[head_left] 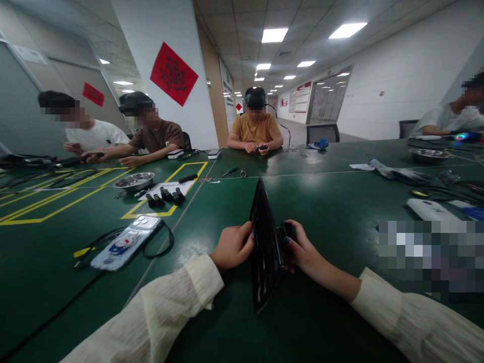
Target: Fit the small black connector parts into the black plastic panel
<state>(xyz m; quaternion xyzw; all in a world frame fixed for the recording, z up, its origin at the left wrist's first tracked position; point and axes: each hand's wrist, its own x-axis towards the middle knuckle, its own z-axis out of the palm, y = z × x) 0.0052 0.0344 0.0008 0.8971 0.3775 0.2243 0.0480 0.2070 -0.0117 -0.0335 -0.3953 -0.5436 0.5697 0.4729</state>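
A flat, glossy black panel (264,252) stands upright before me, tilted and seen almost edge-on; its exact kind I cannot make out. My left hand (233,246) is closed on its left face, thumb and fingers at the edge. Behind the right face, my right hand (302,250) grips a small dark block (289,231) that sits against the panel. Whether this block is fixed to it is hidden by the fingers. Left of my hands, a phone in a patterned case (126,243) lies on a coiled black cable (172,237).
The green table (212,212) bears a metal bowl (135,181), several black knob-like parts (166,196) on paper and a green-handled screwdriver (230,171). Gloves (397,173), cables and a second bowl (429,155) lie at right. Several people sit around the table, one opposite (255,128).
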